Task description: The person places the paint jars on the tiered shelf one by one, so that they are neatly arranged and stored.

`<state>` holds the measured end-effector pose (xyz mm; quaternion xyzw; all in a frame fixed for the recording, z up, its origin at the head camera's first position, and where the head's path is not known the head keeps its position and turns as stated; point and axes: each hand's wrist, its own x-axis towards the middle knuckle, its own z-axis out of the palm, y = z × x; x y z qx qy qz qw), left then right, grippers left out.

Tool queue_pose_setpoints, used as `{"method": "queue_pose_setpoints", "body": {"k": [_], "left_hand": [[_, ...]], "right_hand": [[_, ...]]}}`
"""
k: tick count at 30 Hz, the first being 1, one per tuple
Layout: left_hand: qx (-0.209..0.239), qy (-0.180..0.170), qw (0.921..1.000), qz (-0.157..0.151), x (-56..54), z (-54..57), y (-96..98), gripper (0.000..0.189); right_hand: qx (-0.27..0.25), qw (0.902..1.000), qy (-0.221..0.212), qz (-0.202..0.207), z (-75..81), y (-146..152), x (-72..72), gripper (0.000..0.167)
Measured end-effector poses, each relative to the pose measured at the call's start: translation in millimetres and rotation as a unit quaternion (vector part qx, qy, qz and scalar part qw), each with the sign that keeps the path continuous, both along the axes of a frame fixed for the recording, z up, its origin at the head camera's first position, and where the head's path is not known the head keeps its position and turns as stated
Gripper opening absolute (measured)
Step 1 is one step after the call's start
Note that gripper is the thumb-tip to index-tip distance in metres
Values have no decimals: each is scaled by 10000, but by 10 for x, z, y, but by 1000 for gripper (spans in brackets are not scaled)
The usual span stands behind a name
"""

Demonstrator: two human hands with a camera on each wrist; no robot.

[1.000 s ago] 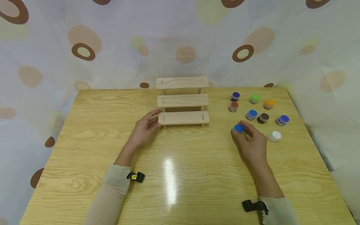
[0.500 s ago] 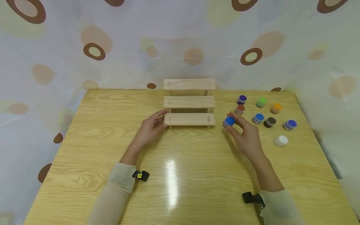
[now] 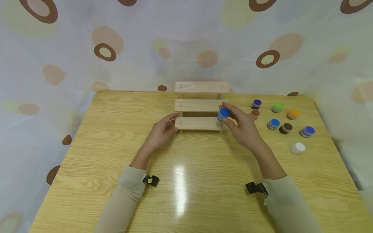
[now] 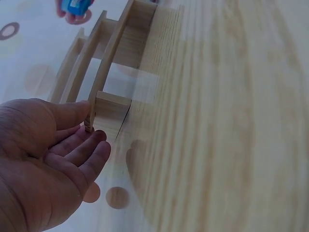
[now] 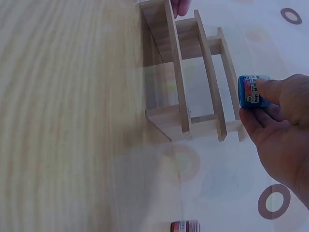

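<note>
Jar [image 3: 223,113], blue, pinched by right hand [image 3: 246,131] near right end of shelf [image 3: 198,123], probably light, rigid, slick, best held round its sides; left hand [image 3: 160,133] pinches shelf's left end.

Pale beige sleeves [image 3: 120,204] — small black devices [image 3: 154,181] at both cuffs [image 3: 134,177] (left one yellow-marked).

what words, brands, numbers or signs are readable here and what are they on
No text reads clearly.
Blue jar in the right hand: printed label, too blurred.
Cut-off jar, right wrist view: label too blurred.
Other jars, head view: any print too small.
Yellow patch by the left cuff: too small.
</note>
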<state>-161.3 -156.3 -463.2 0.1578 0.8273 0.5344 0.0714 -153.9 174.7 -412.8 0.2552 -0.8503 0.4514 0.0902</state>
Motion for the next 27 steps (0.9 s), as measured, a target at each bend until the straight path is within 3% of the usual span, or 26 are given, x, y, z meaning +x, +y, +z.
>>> {"method": "queue_pose_setpoints", "body": {"k": [4, 12, 17, 27], "left_hand": [[-2, 11, 10000, 8, -7, -4, -1, 60], [25, -52, 10000, 18, -4, -13, -12, 60], [33, -98, 9999, 32, -12, -19, -21, 60], [28, -98, 9999, -41, -35, -73, 81, 59]], "right_hand": [[182, 9997, -54, 165, 56, -97, -131, 58], [75, 9973, -370, 626, 180, -393, -469, 55], [62, 9955, -272, 903, 288, -617, -699, 56], [245, 9959, -374, 785, 295, -853, -1064, 55]]}}
